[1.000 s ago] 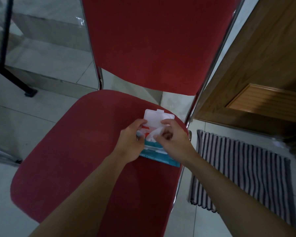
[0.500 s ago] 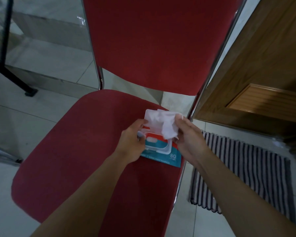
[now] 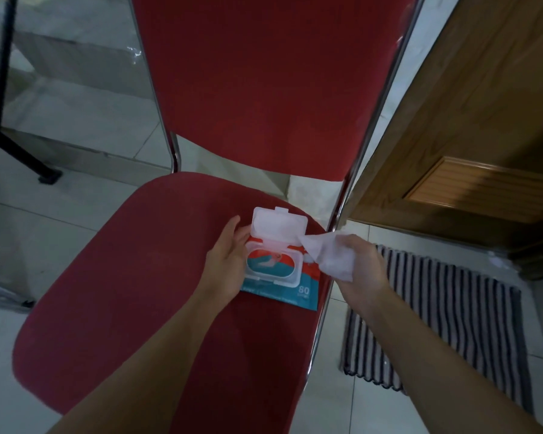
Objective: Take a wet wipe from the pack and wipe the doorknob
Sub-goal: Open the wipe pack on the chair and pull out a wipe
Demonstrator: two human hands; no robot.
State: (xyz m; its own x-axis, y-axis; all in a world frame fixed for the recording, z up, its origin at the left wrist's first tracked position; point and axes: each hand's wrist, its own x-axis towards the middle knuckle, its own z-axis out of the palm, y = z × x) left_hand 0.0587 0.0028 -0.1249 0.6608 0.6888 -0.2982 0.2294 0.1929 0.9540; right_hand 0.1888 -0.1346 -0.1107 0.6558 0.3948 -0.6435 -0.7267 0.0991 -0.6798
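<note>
The pack [image 3: 279, 278] lies on the chair [image 3: 145, 277] seat at 3 o'clock, lid [image 3: 278, 227] flipped up. The left hand [image 3: 229, 261], fingers spread flat, steadies its 9 o'clock side. The right hand [image 3: 356, 267] grips the wipe [image 3: 329, 256], pulled out toward 3 o'clock. No doorknob shows on the door [image 3: 483, 120]. Risk: the lid left open would dry the remaining wipes, or the loosely bunched wipe could slip.

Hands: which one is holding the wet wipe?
The right hand holds the white wipe, off to the pack's right. The left hand only rests flat against the pack.
</note>
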